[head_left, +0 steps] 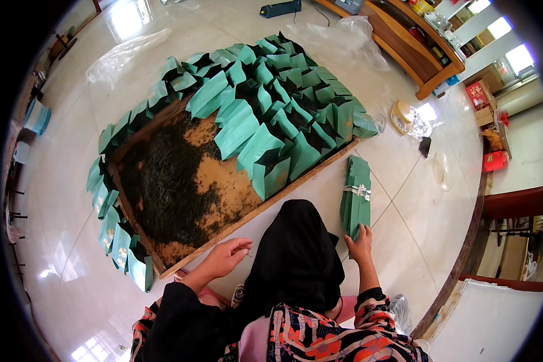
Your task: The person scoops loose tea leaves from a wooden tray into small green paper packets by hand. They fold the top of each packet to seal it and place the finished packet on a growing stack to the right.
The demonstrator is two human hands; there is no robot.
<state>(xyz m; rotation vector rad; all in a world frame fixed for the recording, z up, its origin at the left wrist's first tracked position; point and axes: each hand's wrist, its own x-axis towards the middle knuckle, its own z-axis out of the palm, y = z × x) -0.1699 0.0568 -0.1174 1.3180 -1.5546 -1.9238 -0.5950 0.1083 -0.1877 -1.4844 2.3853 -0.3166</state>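
Observation:
My left hand [225, 258] hovers near the front edge of a shallow wooden tray [206, 244], fingers stretched out with nothing in them. A heap of dark, loose dried leaves [166, 175], which look like tea, lies spread in the tray. Many open green bags [240, 130] with dark contents stand packed in the tray's far right part. On the floor to the right lies a bundle of flat, folded green bags [356, 208] with a silvery band round it. My right hand [360, 244] grips the near end of this bundle, thumb on the left side and fingers over it.
More filled green bags [119, 241] line the floor along the tray's left side. Clear plastic sheets [127, 57] lie on the tiles. A round yellowish tub [402, 114] and a small black object [425, 146] are at the right. A wooden cabinet [398, 36] stands at the back right.

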